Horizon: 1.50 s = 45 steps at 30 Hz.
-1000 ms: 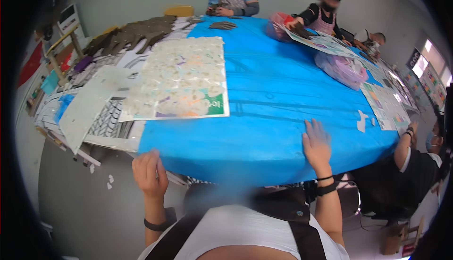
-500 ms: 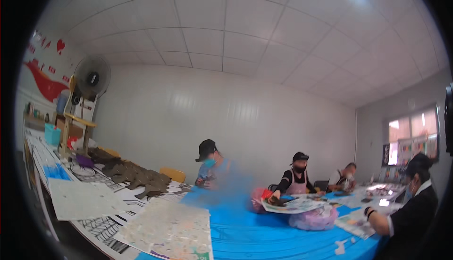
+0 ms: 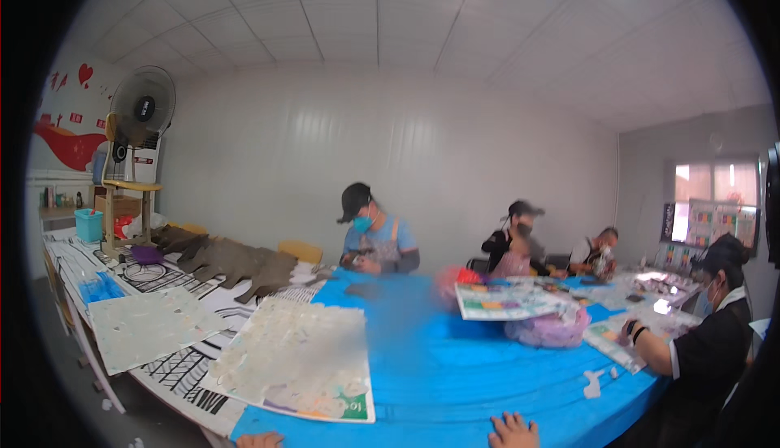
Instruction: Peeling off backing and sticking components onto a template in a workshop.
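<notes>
My right hand [image 3: 513,432] lies at the near edge of the blue table cover [image 3: 455,391], fingers spread and holding nothing. At the lower edge my left hand [image 3: 260,440] shows only in part. Its fingers rest on the cover's near left corner with nothing in them. Just beyond that hand lies a pale, stained board [image 3: 292,350] with a green printed corner. A second pale board [image 3: 154,326] is farther left. Between my hands and the far side, a blurred patch hides part of the cover.
Dark brown cut pieces [image 3: 236,261] lie in a heap at the left, near a fan [image 3: 145,107] on a chair. A pink plastic bag [image 3: 548,330] sits under a printed board [image 3: 508,302]. Several masked or capped co-workers sit around the table, one close at right [image 3: 707,334].
The view has tilted down, and both my hands have come in at the lower edge. Across the table, the person in the pink apron has drawn an arm back from the printed board.
</notes>
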Tool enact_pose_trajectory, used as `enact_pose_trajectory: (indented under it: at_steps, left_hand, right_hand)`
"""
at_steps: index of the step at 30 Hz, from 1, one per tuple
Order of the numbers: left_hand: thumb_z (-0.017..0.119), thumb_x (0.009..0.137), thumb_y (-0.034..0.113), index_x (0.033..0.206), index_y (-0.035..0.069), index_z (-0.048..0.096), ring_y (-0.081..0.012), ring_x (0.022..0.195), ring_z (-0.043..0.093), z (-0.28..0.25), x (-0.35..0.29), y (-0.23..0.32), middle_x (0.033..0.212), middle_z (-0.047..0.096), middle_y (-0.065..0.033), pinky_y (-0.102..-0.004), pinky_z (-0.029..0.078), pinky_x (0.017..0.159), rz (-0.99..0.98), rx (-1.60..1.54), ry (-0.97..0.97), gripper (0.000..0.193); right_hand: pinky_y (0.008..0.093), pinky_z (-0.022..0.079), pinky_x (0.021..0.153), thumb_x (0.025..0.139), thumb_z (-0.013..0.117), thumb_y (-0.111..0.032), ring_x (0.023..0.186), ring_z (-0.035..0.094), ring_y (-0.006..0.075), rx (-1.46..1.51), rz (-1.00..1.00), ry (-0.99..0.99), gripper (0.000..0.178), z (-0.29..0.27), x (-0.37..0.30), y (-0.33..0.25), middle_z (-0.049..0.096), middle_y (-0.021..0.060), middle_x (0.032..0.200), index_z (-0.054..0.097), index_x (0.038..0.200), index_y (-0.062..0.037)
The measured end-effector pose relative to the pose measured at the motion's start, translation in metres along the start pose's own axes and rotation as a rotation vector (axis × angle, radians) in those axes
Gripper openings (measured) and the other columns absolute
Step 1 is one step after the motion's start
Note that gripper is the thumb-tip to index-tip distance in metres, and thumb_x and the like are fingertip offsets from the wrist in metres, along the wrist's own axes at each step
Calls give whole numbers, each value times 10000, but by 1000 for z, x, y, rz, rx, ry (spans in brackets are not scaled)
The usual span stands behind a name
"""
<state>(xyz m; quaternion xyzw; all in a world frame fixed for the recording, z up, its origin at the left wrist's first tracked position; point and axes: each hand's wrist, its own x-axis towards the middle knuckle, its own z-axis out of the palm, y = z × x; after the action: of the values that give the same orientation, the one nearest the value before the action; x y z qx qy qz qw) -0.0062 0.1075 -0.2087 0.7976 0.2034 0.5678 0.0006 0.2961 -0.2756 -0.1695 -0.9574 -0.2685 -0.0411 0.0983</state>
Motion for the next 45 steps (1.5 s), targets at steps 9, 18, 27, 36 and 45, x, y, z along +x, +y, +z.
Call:
enact_pose_trajectory:
  at_steps: [9,18,27,36,45]
  left_hand:
    - [455,962,189,945,14,681,-338,847,541,-1,-1,-17,980,693,-166,-462,366,868,25,-15,51,286]
    - [438,1045,179,1081,-5,694,-344,1030,599,25,-2,-11,1107,708,-156,-456,381,996,9,59,-77,317]
    - [663,986,299,1086,-8,706,-410,975,594,5,22,15,1074,682,-201,-522,440,916,-6,-98,-227,326]
    - [769,742,215,1489,150,509,-347,1344,497,46,64,124,1505,514,-129,-442,413,1108,529,-125,-807,794]
    - [799,730,200,1511,171,488,-353,1374,477,70,56,113,1522,500,-131,-423,413,1117,535,-162,-843,841]
  right_hand:
    - [615,358,1090,964,529,-367,1359,495,366,-78,-138,474,462,-10,-21,-40,572,172,1428,612,1362,-145]
    - [549,377,1094,985,540,-303,1350,511,311,-11,-123,516,421,9,-24,-30,584,133,1429,611,1364,-136]
    - [425,493,996,985,608,-216,1136,663,271,989,-193,243,325,22,-143,-35,689,111,1261,653,1280,-87]
    - [519,500,1065,998,428,-652,1246,603,329,1489,206,2079,639,-79,-474,118,629,129,1338,537,1392,-161]
    - [452,569,983,978,567,-152,1067,688,352,1355,536,1652,331,-190,-542,96,681,231,1170,548,1233,57]
